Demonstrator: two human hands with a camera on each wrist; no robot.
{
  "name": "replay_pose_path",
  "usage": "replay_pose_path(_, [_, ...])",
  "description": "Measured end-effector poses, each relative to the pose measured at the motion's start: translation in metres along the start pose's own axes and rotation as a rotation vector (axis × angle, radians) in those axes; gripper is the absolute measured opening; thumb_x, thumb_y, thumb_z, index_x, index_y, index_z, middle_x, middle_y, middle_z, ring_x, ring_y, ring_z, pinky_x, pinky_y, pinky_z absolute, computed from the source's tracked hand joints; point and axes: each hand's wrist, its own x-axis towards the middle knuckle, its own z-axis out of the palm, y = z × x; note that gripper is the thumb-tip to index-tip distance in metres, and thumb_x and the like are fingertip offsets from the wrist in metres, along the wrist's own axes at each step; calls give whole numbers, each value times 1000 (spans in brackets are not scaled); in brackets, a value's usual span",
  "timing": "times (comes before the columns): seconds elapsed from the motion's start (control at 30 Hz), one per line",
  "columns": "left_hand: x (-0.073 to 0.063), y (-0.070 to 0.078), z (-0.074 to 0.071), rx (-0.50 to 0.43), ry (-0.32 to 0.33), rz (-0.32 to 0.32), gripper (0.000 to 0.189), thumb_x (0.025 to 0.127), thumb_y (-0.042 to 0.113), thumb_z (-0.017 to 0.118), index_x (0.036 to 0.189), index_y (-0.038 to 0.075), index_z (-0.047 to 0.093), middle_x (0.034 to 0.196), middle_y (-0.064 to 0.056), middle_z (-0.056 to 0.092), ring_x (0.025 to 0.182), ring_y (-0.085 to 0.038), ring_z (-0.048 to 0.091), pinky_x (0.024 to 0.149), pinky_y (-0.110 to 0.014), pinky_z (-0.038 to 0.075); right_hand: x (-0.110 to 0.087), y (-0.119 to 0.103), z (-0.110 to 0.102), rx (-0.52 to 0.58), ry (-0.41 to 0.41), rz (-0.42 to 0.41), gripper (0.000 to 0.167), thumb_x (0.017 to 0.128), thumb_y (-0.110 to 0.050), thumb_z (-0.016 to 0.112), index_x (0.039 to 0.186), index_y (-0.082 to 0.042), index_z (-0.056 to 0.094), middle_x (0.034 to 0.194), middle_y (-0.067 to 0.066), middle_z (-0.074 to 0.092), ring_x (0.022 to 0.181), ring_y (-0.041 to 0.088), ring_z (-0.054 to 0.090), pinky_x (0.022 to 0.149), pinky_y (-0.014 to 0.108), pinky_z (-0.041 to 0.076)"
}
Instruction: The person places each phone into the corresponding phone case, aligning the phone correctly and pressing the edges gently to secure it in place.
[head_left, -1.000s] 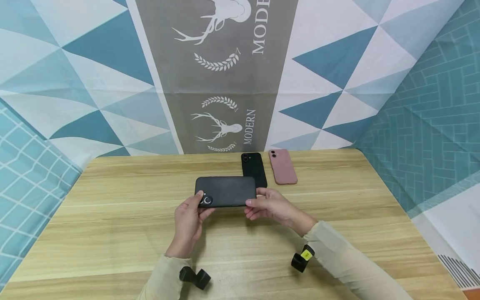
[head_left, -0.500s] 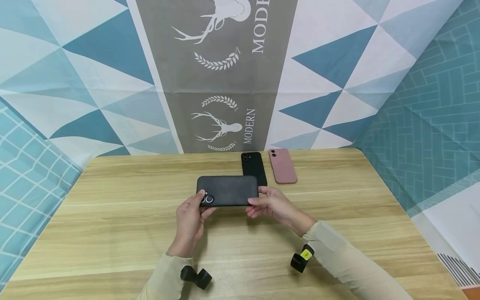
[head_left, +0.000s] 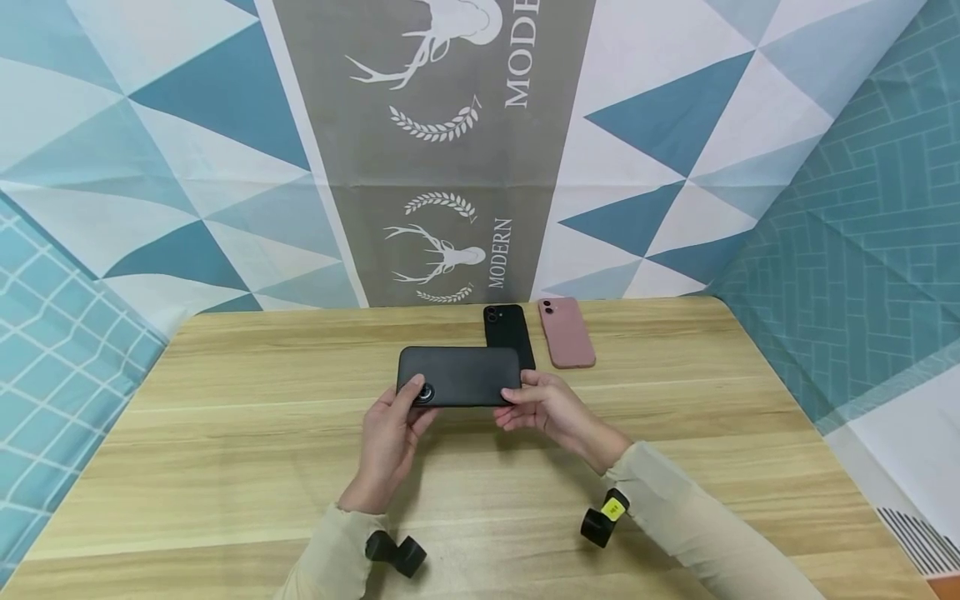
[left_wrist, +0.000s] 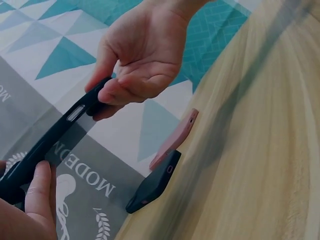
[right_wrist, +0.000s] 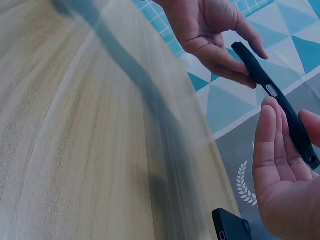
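Note:
Both hands hold a black phone [head_left: 468, 371] sideways above the table, its back towards the head camera. The left hand [head_left: 388, 442] grips the camera end, thumb on the back over part of the lenses, fingers behind. At the other end the right hand [head_left: 555, 412] pinches a corner between thumb and fingers. From the left wrist, the phone [left_wrist: 47, 142] is seen edge-on with a slot in its side, and its glossy face mirrors the backdrop. A second black phone [head_left: 507, 325] lies on the table behind, partly covered from above by the held one.
A pink phone [head_left: 567, 333] lies back up, right of the black one, near the far edge of the wooden table [head_left: 262, 467]. Behind that edge rises a patterned backdrop [head_left: 442, 150]. Small black cameras hang at both wrists.
The held phone has shifted slightly right and away, and the left hand has gone with it. Its thumb now covers more of the lenses. The phones on the table stay put.

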Motion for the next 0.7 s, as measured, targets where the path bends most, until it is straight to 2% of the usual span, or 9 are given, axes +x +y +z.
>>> replay_pose_path(0.1, [-1,-6,5,6,-57,-64,28,92,6,57,117,0,49,89,-1,68,81,-12,70,81,-27,56,0,1,0,6,5,-4,74,94,-6,48,143,10,-5,70,1,70,67,10,69,68,25,58])
replay_pose_path(0.17, [-2,-10,8,19,-94,-90,34,91,0,56,123,-1,46,92,-2,68,83,-14,70,84,-30,56,1,1,0,4,1,-3,61,94,-5,48,138,9,9,70,1,70,66,10,69,68,25,58])
replay_pose_path(0.23, [-3,-13,12,31,-113,-90,37,89,-4,54,125,-1,45,94,-2,66,83,-15,70,86,-32,55,2,1,1,5,-3,-6,47,94,-6,48,130,6,20,70,1,70,66,10,69,68,25,58])
replay_pose_path(0.3, [-3,-15,14,37,-109,-74,38,89,-6,54,125,-1,47,95,-3,66,83,-15,70,85,-32,56,2,1,1,9,-5,-7,38,94,-6,49,121,3,24,70,1,70,66,10,69,68,25,58])
replay_pose_path(0.43, [-3,-14,17,38,-87,-40,34,88,-7,55,120,0,49,92,-2,66,80,-14,70,82,-31,56,2,0,3,12,2,-16,48,93,-7,50,129,5,21,70,0,70,65,10,67,66,24,57])
replay_pose_path(0.53, [-4,-13,18,27,-66,-29,31,87,-7,56,116,0,50,87,-1,67,78,-13,69,82,-31,57,3,0,6,10,2,-30,43,92,-6,51,127,1,27,70,-2,68,64,10,64,65,24,55])
replay_pose_path(0.6, [-4,-13,18,24,-55,-20,30,87,-7,57,115,-1,50,86,-1,67,77,-13,69,82,-31,57,5,0,9,4,-3,-44,27,91,-5,52,113,-4,35,69,-2,66,62,10,61,63,23,52])
replay_pose_path(0.7, [-5,-14,20,27,-52,-22,28,87,-7,56,114,-2,51,86,-1,67,78,-13,70,82,-30,56,8,2,15,-13,-10,-63,18,89,-3,54,103,-8,43,67,-3,63,60,10,58,59,22,50])
